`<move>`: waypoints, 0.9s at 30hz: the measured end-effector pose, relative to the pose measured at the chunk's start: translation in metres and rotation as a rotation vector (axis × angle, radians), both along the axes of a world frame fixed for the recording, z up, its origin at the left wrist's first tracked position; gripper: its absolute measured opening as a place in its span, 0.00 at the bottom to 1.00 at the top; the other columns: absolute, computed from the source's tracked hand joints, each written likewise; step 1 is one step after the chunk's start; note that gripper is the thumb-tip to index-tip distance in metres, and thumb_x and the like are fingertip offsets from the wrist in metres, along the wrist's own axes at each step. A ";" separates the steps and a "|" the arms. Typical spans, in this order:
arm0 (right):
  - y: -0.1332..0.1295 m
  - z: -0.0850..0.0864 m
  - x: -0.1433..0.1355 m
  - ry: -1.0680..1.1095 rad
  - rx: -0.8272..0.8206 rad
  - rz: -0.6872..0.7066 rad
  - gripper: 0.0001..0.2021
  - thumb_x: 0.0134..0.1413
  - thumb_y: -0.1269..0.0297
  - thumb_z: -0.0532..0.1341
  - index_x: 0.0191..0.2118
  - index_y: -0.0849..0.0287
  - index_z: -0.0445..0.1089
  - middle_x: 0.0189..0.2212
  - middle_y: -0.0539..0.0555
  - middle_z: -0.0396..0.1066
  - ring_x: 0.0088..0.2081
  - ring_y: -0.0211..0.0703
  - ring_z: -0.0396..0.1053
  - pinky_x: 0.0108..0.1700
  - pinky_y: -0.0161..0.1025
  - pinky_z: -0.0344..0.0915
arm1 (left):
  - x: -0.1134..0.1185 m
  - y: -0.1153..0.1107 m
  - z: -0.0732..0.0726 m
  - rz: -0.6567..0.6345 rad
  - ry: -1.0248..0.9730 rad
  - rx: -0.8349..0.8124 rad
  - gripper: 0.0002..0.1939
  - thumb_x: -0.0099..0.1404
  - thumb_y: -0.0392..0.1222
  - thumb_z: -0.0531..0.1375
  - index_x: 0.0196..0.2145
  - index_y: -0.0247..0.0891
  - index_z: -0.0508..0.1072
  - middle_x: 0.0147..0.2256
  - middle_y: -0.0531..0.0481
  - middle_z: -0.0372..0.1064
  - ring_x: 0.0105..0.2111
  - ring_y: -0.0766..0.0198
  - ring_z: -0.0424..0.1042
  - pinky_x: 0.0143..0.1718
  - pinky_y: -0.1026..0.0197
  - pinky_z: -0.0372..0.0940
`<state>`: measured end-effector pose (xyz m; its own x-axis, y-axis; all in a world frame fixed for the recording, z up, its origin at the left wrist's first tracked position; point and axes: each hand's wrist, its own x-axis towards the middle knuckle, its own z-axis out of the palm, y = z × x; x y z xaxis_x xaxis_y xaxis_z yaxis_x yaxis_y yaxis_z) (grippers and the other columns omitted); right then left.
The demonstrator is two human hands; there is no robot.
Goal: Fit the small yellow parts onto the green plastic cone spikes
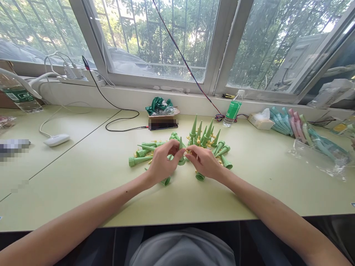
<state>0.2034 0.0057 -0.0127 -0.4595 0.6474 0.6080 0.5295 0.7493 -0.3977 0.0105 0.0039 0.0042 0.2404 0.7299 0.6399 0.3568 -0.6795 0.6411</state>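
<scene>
My left hand (164,159) is closed round a green plastic cone (181,161), which stands point up between thumb and fingers. My right hand (204,161) is closed in a pinch right beside that cone, its fingertips at the cone's side; what they pinch is too small to make out. Behind my hands several green cones (206,137) stand upright with small yellow parts (198,140) among them. More green cones lie on their sides to the left (140,160) and right (226,162). One more (200,176) lies below my right hand.
On the pale table (111,199), a phone (163,125) with a cable lies before a small box (166,112). A water bottle (233,109), tissue pack (260,120) and bagged coloured items (298,125) are behind right. A white mouse-shaped object (57,139) lies left.
</scene>
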 end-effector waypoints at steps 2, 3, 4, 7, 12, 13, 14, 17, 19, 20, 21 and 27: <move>0.000 -0.001 0.001 0.017 0.011 0.010 0.11 0.68 0.61 0.55 0.51 0.58 0.64 0.27 0.48 0.68 0.24 0.35 0.62 0.31 0.32 0.61 | 0.000 0.002 0.002 -0.013 -0.063 -0.107 0.08 0.66 0.45 0.61 0.34 0.38 0.67 0.28 0.53 0.66 0.27 0.67 0.66 0.29 0.64 0.63; 0.001 -0.001 0.001 0.022 0.022 0.016 0.12 0.68 0.61 0.55 0.53 0.58 0.64 0.28 0.49 0.69 0.24 0.35 0.63 0.32 0.33 0.62 | 0.000 0.003 0.003 -0.017 -0.090 -0.145 0.09 0.66 0.46 0.61 0.34 0.38 0.67 0.28 0.53 0.65 0.26 0.68 0.66 0.28 0.64 0.63; 0.001 -0.002 0.001 0.022 0.036 0.021 0.12 0.68 0.62 0.55 0.53 0.58 0.64 0.30 0.50 0.70 0.25 0.35 0.65 0.33 0.33 0.63 | 0.000 0.004 0.003 -0.020 -0.113 -0.174 0.10 0.65 0.47 0.61 0.33 0.38 0.66 0.27 0.53 0.64 0.26 0.68 0.65 0.27 0.65 0.63; 0.004 -0.004 0.002 0.021 0.073 0.036 0.11 0.68 0.62 0.54 0.52 0.57 0.65 0.33 0.53 0.73 0.29 0.37 0.69 0.36 0.34 0.65 | -0.001 0.005 0.002 -0.032 -0.139 -0.213 0.12 0.65 0.49 0.61 0.33 0.38 0.66 0.25 0.54 0.63 0.24 0.69 0.64 0.25 0.65 0.61; 0.006 -0.004 0.002 0.025 0.094 0.062 0.09 0.69 0.63 0.54 0.50 0.58 0.66 0.33 0.53 0.75 0.31 0.38 0.71 0.35 0.34 0.65 | -0.001 0.005 0.000 -0.029 -0.086 -0.152 0.11 0.66 0.48 0.60 0.34 0.38 0.67 0.27 0.52 0.66 0.26 0.68 0.66 0.28 0.64 0.64; 0.006 -0.004 0.002 0.022 0.101 0.066 0.09 0.69 0.63 0.53 0.49 0.58 0.66 0.33 0.53 0.75 0.31 0.38 0.71 0.35 0.34 0.65 | -0.002 0.005 0.000 -0.022 -0.075 -0.139 0.11 0.67 0.48 0.60 0.34 0.38 0.67 0.28 0.52 0.66 0.26 0.67 0.66 0.28 0.64 0.64; 0.006 -0.004 0.002 0.020 0.110 0.070 0.09 0.69 0.63 0.53 0.49 0.59 0.66 0.33 0.54 0.75 0.31 0.38 0.71 0.34 0.34 0.65 | -0.002 0.005 0.000 -0.017 -0.067 -0.133 0.11 0.67 0.48 0.60 0.34 0.38 0.67 0.28 0.52 0.67 0.26 0.67 0.67 0.28 0.64 0.64; 0.005 -0.003 0.002 0.012 0.130 0.076 0.09 0.70 0.62 0.53 0.48 0.59 0.66 0.32 0.54 0.75 0.30 0.39 0.71 0.33 0.34 0.64 | -0.002 0.006 -0.002 -0.013 -0.053 -0.127 0.10 0.67 0.48 0.59 0.35 0.38 0.68 0.29 0.51 0.68 0.27 0.67 0.67 0.28 0.64 0.64; 0.005 -0.003 0.002 0.004 0.136 0.078 0.09 0.70 0.62 0.52 0.48 0.59 0.66 0.31 0.54 0.75 0.29 0.39 0.70 0.33 0.34 0.64 | -0.002 0.007 -0.002 -0.012 -0.050 -0.122 0.10 0.67 0.48 0.59 0.35 0.38 0.68 0.28 0.52 0.67 0.26 0.68 0.66 0.28 0.64 0.64; 0.005 -0.002 0.002 -0.001 0.139 0.076 0.09 0.70 0.62 0.52 0.47 0.59 0.66 0.31 0.54 0.74 0.29 0.39 0.70 0.32 0.34 0.64 | -0.002 0.007 -0.003 -0.012 -0.049 -0.119 0.10 0.67 0.48 0.59 0.35 0.38 0.68 0.28 0.52 0.67 0.26 0.68 0.66 0.28 0.65 0.63; 0.005 -0.002 0.002 -0.007 0.143 0.075 0.09 0.70 0.62 0.52 0.47 0.59 0.66 0.31 0.54 0.74 0.29 0.39 0.70 0.32 0.34 0.63 | -0.002 0.007 -0.003 -0.010 -0.048 -0.116 0.11 0.67 0.48 0.59 0.35 0.38 0.67 0.28 0.52 0.66 0.26 0.68 0.66 0.27 0.65 0.63; 0.003 0.000 0.001 -0.064 0.144 0.072 0.11 0.71 0.61 0.49 0.41 0.59 0.65 0.28 0.53 0.72 0.27 0.39 0.68 0.30 0.34 0.61 | -0.002 0.006 -0.002 -0.015 -0.036 -0.103 0.11 0.67 0.48 0.59 0.34 0.38 0.66 0.27 0.53 0.65 0.25 0.68 0.65 0.27 0.65 0.63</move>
